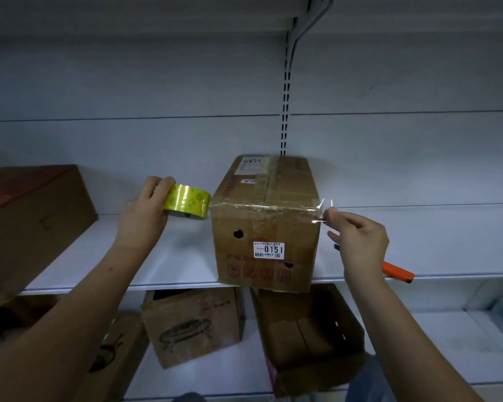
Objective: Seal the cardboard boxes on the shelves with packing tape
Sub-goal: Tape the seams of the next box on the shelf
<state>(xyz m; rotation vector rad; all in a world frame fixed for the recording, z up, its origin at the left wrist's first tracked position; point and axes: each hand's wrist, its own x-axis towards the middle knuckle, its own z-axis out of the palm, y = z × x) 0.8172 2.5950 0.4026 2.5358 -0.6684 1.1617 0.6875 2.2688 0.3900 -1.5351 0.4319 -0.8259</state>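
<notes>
Both forearms reach in from the near edge: the right hand (pixel 357 236) pinches the free end of the clear tape strip (pixel 262 208) between fingertips just past the box's right corner, while the left hand (pixel 145 213) curls round the yellow tape roll (pixel 188 201) at the left corner. Between them the strip spans the near top edge of the cardboard box (pixel 266 227) on the upper shelf (pixel 172 256). Sealing well likely means keeping the strip taut, pressing it down flat, then cutting it at the roll, perhaps with the orange cutter (pixel 398 272) lying right.
</notes>
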